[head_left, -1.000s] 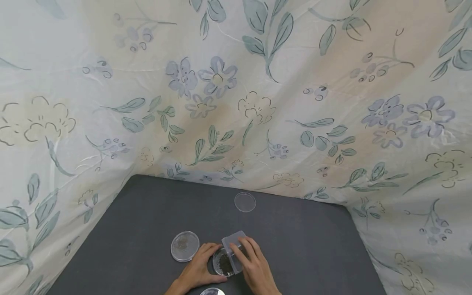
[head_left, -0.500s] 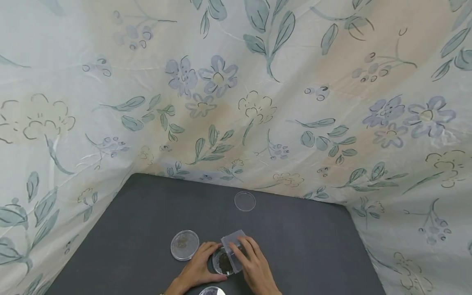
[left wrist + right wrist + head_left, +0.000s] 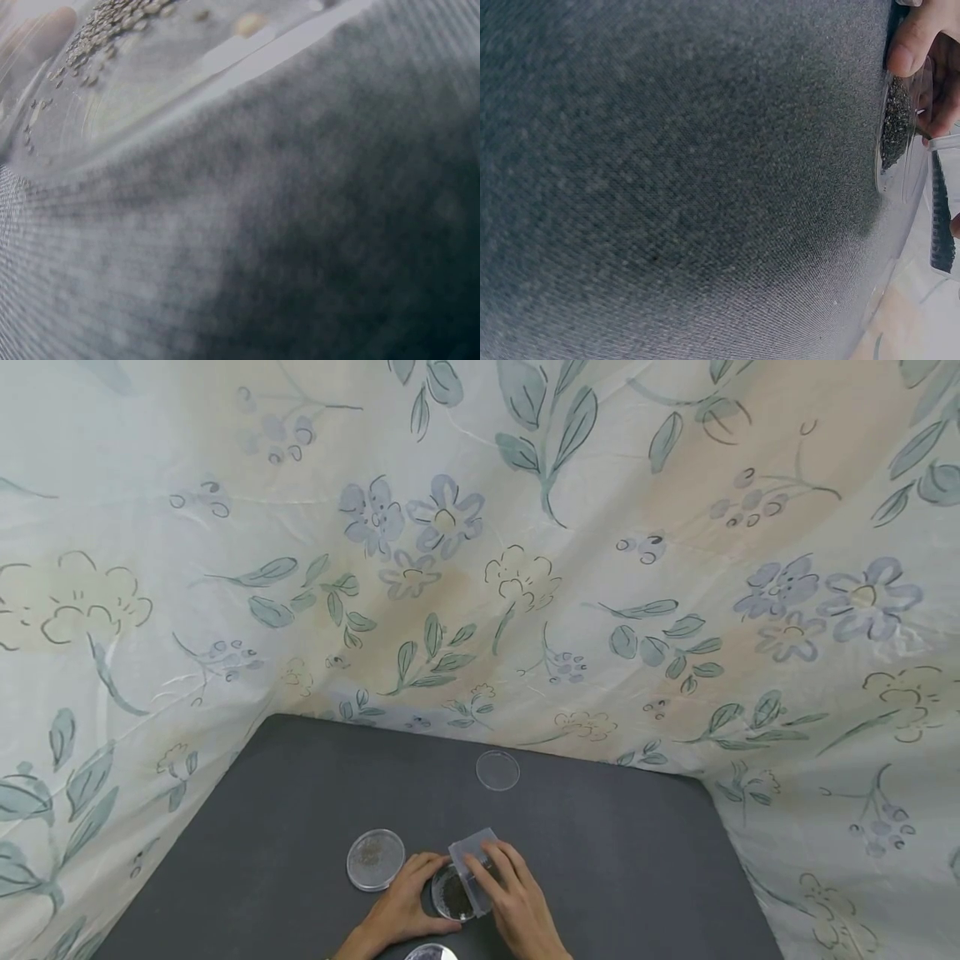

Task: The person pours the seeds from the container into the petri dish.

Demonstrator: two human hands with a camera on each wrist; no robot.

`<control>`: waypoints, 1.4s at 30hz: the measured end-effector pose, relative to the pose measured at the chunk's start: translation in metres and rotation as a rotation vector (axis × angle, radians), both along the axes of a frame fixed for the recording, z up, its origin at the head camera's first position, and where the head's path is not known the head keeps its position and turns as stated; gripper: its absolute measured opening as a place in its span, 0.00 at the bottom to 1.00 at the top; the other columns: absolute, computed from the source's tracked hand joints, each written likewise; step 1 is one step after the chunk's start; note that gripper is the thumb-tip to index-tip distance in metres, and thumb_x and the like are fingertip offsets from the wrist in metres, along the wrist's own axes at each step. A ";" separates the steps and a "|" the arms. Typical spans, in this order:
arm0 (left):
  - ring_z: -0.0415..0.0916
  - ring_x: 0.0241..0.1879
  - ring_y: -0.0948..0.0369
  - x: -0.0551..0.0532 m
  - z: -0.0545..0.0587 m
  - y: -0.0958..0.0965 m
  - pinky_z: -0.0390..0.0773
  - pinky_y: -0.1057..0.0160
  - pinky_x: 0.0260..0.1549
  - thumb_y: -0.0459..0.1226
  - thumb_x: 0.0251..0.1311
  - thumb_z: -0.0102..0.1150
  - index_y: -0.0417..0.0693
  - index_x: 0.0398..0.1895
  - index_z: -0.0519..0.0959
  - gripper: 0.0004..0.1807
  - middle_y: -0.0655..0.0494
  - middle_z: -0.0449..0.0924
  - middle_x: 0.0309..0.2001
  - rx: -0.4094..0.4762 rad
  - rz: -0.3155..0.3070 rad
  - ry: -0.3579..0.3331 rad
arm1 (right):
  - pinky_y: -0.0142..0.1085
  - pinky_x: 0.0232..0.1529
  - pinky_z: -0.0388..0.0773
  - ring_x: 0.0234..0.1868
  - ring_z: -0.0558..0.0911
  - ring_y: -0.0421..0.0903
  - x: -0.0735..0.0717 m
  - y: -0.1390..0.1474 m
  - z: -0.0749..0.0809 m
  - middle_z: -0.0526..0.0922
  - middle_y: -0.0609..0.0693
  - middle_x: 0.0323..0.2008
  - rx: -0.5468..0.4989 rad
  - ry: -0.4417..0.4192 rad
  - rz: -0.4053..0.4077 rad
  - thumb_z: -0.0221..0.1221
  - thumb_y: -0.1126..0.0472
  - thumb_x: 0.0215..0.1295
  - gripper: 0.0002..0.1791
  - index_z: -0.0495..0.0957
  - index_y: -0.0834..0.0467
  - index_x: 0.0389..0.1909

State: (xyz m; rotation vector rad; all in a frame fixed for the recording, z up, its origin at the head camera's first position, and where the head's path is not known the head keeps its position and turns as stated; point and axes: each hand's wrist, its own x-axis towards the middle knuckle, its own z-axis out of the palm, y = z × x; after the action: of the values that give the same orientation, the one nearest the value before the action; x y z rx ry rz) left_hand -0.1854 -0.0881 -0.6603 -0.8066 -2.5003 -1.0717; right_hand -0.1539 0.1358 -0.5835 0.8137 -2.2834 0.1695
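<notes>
My left hand (image 3: 400, 902) curls its thumb and fingers around a clear round petri dish (image 3: 441, 893) with dark grains in it. Tilted over that dish's right side is a clear rectangular plastic box (image 3: 471, 850), gripped from above by my right hand (image 3: 521, 902). In the right wrist view, dark grains lie along one side of the box (image 3: 942, 217), whose rim is close to the dish (image 3: 889, 182); the left hand (image 3: 919, 45) shows at the dish's edge. The left wrist view catches part of a clear dish (image 3: 150, 90) with small grains, blurred.
Left of the hands, another petri dish (image 3: 388, 860) holds a few brownish grains. A clear round lid or dish (image 3: 498, 771) lies toward the back. One more round dish (image 3: 431, 953) is cut off at the bottom edge. Floral cloth (image 3: 420, 643) walls the dark table (image 3: 637, 860).
</notes>
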 end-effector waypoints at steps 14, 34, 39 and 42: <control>0.75 0.52 0.67 0.002 -0.002 0.000 0.83 0.59 0.51 0.65 0.37 0.80 0.47 0.63 0.79 0.50 0.63 0.79 0.55 0.013 -0.011 0.008 | 0.36 0.55 0.78 0.64 0.73 0.47 0.002 -0.001 0.001 0.77 0.49 0.61 0.016 -0.030 -0.010 0.69 0.74 0.42 0.43 0.78 0.43 0.64; 0.75 0.52 0.67 0.000 -0.001 0.000 0.83 0.59 0.53 0.65 0.35 0.80 0.49 0.62 0.79 0.50 0.66 0.78 0.55 0.001 -0.006 -0.002 | 0.36 0.55 0.78 0.63 0.74 0.47 0.001 -0.004 0.003 0.77 0.49 0.62 0.015 -0.005 0.022 0.59 0.78 0.40 0.47 0.77 0.43 0.65; 0.75 0.52 0.66 0.000 -0.001 0.000 0.83 0.59 0.52 0.66 0.36 0.80 0.48 0.61 0.79 0.50 0.65 0.79 0.55 -0.001 -0.005 0.016 | 0.36 0.54 0.78 0.62 0.75 0.47 -0.002 -0.006 0.003 0.78 0.49 0.61 0.000 0.041 0.041 0.45 0.78 0.55 0.40 0.77 0.43 0.65; 0.75 0.52 0.66 0.000 -0.002 0.000 0.83 0.59 0.52 0.66 0.36 0.79 0.47 0.60 0.79 0.49 0.64 0.79 0.55 -0.006 -0.003 0.039 | 0.34 0.54 0.77 0.62 0.75 0.46 -0.002 -0.006 0.004 0.78 0.48 0.61 0.007 0.057 0.036 0.29 0.75 0.66 0.40 0.78 0.42 0.64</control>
State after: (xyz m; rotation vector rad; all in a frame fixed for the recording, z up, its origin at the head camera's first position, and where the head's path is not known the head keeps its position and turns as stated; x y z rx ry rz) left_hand -0.1853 -0.0877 -0.6624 -0.8245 -2.4725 -1.0397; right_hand -0.1563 0.1295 -0.5798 0.8525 -2.2186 0.1532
